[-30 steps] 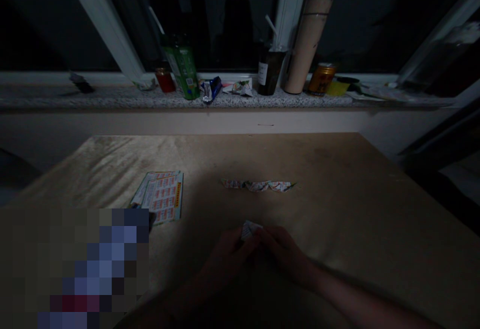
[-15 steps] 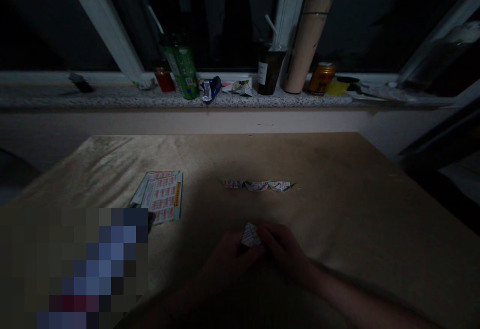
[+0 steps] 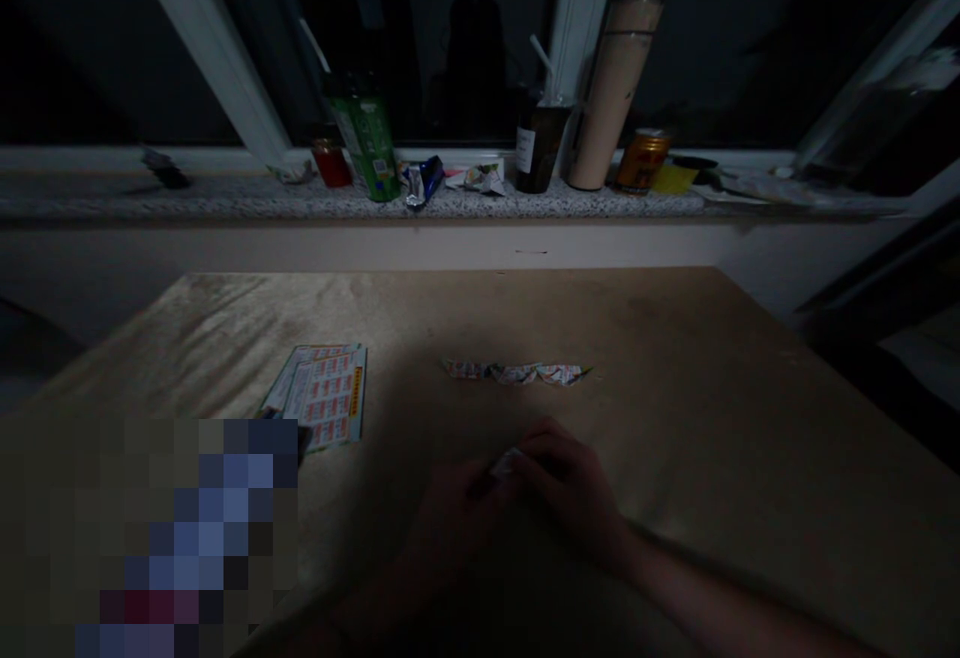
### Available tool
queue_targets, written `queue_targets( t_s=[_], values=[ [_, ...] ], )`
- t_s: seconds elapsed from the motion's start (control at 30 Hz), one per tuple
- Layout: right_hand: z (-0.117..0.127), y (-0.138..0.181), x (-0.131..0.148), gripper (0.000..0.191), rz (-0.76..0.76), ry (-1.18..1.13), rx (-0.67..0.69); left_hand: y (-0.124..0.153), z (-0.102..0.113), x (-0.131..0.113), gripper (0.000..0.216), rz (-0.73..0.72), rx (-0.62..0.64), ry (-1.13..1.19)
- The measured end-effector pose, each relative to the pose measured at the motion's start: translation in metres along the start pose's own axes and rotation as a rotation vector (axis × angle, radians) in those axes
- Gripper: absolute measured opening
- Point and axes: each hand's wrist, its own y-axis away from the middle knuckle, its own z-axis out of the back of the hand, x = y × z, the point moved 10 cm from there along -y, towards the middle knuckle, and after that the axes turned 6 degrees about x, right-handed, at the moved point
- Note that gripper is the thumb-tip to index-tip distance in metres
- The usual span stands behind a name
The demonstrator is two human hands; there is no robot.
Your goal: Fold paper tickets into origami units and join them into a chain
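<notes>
Just above the tabletop, a small piece of folded printed paper (image 3: 505, 462) is pinched between my two hands, only its pale top showing. My left hand (image 3: 454, 503) is closed on its left side, in deep shadow. From the right, my right hand (image 3: 568, 473) curls over the paper, fingers bent and thumb against it. Beyond the hands lies a row of several folded paper pieces (image 3: 517, 372), printed in white, red and green. A small stack of printed paper cards (image 3: 326, 398) rests farther left.
The brown table (image 3: 675, 368) ends at a wall under a speckled windowsill (image 3: 262, 203). On the sill stand a green bottle (image 3: 371, 148), a dark cup with a straw (image 3: 538, 153), a tall beige flask (image 3: 611, 98) and an orange can (image 3: 643, 160). A pixelated patch covers the lower left.
The folded paper has turned and sunk between my fingers, so less of it shows. My right hand has risen slightly and curled farther over it. The row and cards have stayed put.
</notes>
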Motion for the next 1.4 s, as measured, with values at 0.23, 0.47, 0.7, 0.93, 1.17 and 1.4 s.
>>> queue_targets(
  t_s=[0.23, 0.47, 0.7, 0.93, 1.17, 1.4],
  values=[
    [-0.001, -0.001, -0.001, 0.009, -0.010, 0.014, 0.022, -0.001, 0.016, -0.010, 0.021, -0.144, -0.096, 0.194],
    [-0.004, 0.001, 0.005, 0.008, 0.050, 0.115, 0.032, 0.003, 0.026, -0.006, 0.010, -0.145, -0.181, 0.258],
    [-0.002, 0.006, 0.007, 0.004, 0.097, 0.160, -0.005, 0.002, 0.024, -0.006, 0.006, -0.096, -0.172, 0.260],
    [-0.004, 0.007, 0.014, 0.004, 0.148, 0.135, 0.014, 0.002, 0.023, -0.003, 0.005, -0.076, -0.168, 0.284],
    [-0.005, 0.009, 0.018, 0.007, 0.172, 0.134, 0.020, 0.002, 0.024, -0.003, 0.005, -0.066, -0.173, 0.295],
    [-0.001, 0.007, 0.013, 0.009, 0.122, 0.135, 0.007, 0.002, 0.025, -0.001, 0.005, -0.093, -0.199, 0.321]
  ],
)
